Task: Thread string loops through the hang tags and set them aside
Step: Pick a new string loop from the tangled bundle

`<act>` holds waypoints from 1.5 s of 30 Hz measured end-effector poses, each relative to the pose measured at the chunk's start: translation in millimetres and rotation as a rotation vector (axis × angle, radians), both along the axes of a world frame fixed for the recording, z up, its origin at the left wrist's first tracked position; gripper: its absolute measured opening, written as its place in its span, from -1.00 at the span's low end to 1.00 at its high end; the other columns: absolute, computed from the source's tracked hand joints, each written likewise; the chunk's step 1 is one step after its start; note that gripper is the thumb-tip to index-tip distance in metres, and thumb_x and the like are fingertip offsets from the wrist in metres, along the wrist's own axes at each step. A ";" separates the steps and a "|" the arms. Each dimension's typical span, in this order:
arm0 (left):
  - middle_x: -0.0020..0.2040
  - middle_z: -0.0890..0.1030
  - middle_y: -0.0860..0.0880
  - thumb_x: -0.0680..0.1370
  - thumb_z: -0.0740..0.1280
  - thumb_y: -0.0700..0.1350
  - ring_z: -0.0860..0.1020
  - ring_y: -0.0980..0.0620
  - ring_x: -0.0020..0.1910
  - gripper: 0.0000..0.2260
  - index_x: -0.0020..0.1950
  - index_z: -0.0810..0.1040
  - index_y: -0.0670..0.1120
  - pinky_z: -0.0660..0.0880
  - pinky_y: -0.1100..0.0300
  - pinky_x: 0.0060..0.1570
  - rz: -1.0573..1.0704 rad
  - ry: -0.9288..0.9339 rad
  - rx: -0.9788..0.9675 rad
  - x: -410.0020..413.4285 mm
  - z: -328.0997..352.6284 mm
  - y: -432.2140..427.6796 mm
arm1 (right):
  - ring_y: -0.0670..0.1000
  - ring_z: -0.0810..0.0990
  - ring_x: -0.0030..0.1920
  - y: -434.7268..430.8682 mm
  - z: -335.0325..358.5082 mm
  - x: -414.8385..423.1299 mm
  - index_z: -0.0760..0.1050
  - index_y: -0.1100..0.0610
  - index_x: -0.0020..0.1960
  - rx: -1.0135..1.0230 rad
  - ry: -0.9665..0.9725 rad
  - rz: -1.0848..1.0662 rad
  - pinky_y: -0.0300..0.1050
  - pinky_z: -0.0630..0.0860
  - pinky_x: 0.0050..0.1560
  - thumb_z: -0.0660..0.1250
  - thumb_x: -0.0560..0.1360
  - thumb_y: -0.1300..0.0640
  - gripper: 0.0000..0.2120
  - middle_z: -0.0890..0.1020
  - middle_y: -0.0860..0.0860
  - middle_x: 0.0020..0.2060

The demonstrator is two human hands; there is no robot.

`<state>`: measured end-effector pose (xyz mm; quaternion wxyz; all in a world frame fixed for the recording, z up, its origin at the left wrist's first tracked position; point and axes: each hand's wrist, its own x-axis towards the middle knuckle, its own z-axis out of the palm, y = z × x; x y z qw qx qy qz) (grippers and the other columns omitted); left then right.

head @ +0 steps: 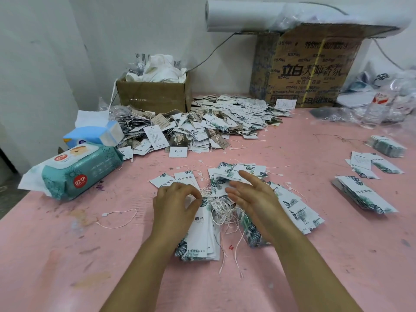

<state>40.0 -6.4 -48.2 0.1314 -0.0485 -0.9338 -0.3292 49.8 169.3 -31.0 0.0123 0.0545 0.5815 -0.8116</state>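
A stack of white hang tags with green leaf print (201, 235) lies on the pink table (67, 255) in front of me. My left hand (174, 204) pinches the top of the uppermost tag, where a tangle of white string loops (219, 207) gathers. My right hand (252, 194) hovers open just right of the strings, fingers straight and pointing left. More leaf-print tags (295, 210) fan out under and to the right of that hand. A few loose tags (177, 179) lie beyond my left hand.
A big heap of strung tags (202, 124) fills the back centre before a small open carton (155, 95). Wet-wipe packs (76, 174) sit at left, a large printed box (310, 68) at back right. Tag stacks (364, 197) lie at right. A single loop (117, 218) lies left.
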 end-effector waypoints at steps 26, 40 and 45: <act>-0.05 0.42 0.16 0.50 0.33 0.01 0.29 0.02 0.04 -0.93 -0.06 0.59 0.12 0.10 0.23 -0.12 -0.006 0.013 -0.016 -1.7 -8.7 5.7 | -0.06 0.55 -0.14 -12.0 -3.1 3.8 0.55 0.09 -0.02 0.422 0.121 0.130 -0.26 0.48 -0.10 0.22 0.52 0.36 -0.78 0.63 0.04 -0.14; 0.02 0.51 0.03 0.53 0.29 -0.06 0.29 -0.01 0.06 -0.92 -0.05 0.56 0.01 0.12 0.22 -0.13 0.006 0.008 0.002 -2.8 -11.5 7.5 | -0.11 0.35 -0.09 -13.6 -9.9 3.5 0.56 0.04 -0.03 1.104 0.366 0.233 -0.30 0.27 -0.11 0.30 0.36 0.36 -0.71 0.43 -0.13 -0.17; 0.03 0.54 0.02 0.53 0.29 -0.09 0.38 -0.07 0.12 -0.95 -0.11 0.53 0.04 0.14 0.25 -0.02 -0.009 0.026 0.009 -3.7 -10.9 6.6 | -0.02 0.32 0.02 -17.7 -18.3 2.8 0.55 0.04 0.04 1.313 0.460 0.204 -0.22 0.23 -0.02 0.33 0.40 0.23 -0.76 0.35 -0.12 -0.15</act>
